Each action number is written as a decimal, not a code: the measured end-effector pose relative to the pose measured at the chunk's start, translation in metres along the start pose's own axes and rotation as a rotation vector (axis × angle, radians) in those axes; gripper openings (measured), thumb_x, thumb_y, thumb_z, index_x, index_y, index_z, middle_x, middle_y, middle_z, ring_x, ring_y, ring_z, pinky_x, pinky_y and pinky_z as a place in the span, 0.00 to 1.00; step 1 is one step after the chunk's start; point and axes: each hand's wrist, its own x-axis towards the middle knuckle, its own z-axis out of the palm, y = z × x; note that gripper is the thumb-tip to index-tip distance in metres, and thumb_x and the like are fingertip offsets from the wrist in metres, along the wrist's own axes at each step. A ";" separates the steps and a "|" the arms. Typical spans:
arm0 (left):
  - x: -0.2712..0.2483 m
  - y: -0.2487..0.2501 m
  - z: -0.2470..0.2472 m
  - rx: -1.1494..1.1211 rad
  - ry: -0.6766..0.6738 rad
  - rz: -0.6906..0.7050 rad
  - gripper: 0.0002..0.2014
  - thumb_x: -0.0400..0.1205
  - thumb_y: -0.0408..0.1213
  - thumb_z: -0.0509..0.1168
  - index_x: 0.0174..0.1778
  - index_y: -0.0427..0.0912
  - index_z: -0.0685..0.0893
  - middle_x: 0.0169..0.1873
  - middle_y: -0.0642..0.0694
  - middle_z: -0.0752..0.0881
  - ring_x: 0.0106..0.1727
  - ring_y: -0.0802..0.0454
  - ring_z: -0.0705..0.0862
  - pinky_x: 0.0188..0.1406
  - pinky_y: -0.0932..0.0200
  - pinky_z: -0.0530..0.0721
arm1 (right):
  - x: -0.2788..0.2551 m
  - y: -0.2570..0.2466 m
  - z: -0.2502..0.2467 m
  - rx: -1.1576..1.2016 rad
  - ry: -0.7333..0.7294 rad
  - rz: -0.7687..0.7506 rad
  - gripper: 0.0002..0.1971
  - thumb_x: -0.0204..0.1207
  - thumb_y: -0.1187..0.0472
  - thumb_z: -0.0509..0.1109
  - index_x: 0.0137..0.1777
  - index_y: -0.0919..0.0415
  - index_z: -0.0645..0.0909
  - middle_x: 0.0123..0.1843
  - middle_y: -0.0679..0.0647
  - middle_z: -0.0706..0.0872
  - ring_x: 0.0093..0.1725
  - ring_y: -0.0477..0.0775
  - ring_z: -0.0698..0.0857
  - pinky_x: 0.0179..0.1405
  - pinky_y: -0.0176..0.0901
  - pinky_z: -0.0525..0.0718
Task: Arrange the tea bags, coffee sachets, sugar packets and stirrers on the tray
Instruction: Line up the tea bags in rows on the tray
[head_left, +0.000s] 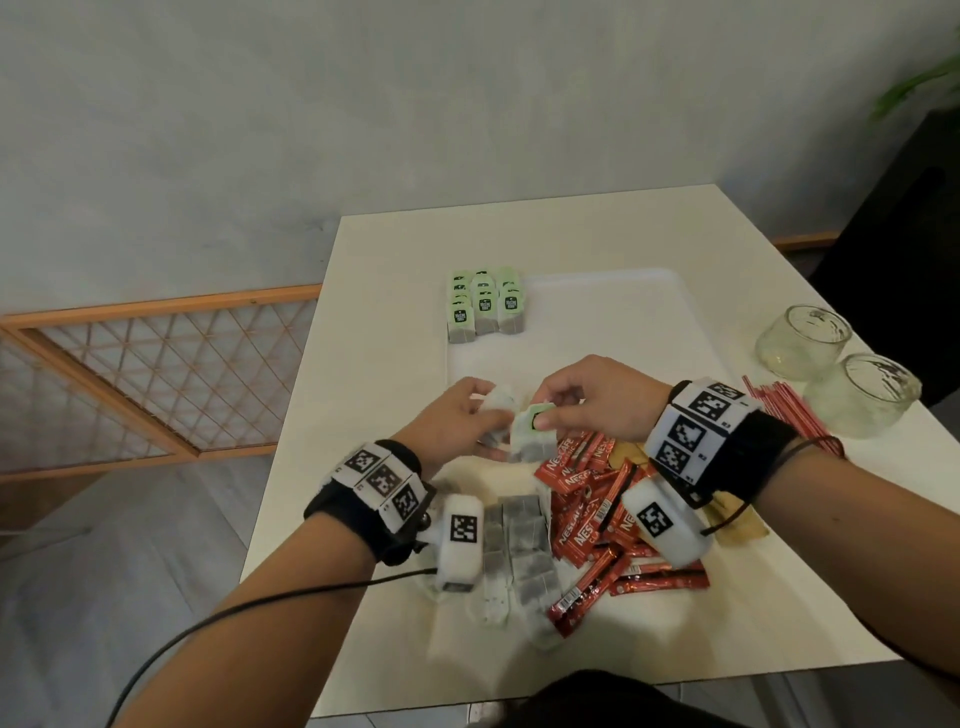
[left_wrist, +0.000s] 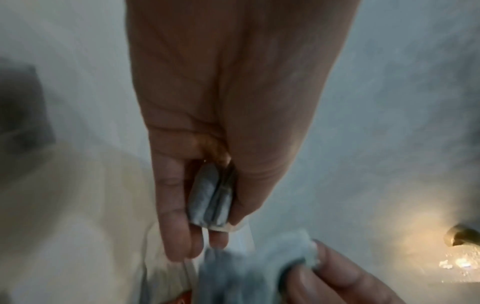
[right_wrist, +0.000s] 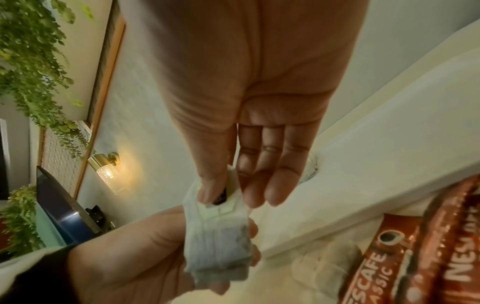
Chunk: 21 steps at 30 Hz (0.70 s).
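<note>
Pinched a tea bag (head_left: 530, 434) in right hand (head_left: 597, 400), more bags (left_wrist: 211, 197) in left hand (head_left: 457, 415). Stacked three rows (head_left: 485, 306) on tray (head_left: 649, 312); left coffee sachets (head_left: 597, 519), stirrers (head_left: 784, 405), loose bags (head_left: 519, 551) on surface (head_left: 571, 234).

Red foil coffee sachets (head_left: 582, 483), beside the white tray (head_left: 691, 332): "NESCAFE".
Same sachets, right wrist view (right_wrist: 384, 269): "NESCAFE CLASSIC".

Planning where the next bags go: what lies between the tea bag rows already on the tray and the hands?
Head view: only bare tray lies between the tea bag rows and the left hand and right hand.
</note>
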 end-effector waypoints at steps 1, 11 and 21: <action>0.000 0.001 0.005 -0.071 -0.018 -0.021 0.16 0.83 0.31 0.69 0.65 0.36 0.75 0.54 0.31 0.86 0.45 0.42 0.90 0.47 0.49 0.92 | 0.004 0.000 -0.001 0.013 0.028 0.004 0.01 0.75 0.58 0.76 0.44 0.52 0.87 0.31 0.48 0.88 0.30 0.41 0.85 0.38 0.38 0.83; 0.010 0.006 0.003 -0.318 -0.099 -0.004 0.14 0.86 0.35 0.65 0.64 0.30 0.82 0.57 0.35 0.90 0.58 0.38 0.89 0.55 0.51 0.90 | 0.045 0.009 -0.013 0.125 0.180 0.047 0.06 0.74 0.61 0.77 0.51 0.58 0.88 0.34 0.57 0.89 0.34 0.57 0.89 0.41 0.47 0.90; 0.043 0.003 -0.025 -0.334 0.221 -0.068 0.09 0.84 0.31 0.67 0.57 0.32 0.84 0.43 0.36 0.92 0.49 0.39 0.92 0.40 0.51 0.92 | 0.091 0.022 -0.021 0.271 0.266 0.204 0.08 0.70 0.66 0.80 0.46 0.62 0.85 0.31 0.61 0.89 0.28 0.54 0.88 0.31 0.42 0.89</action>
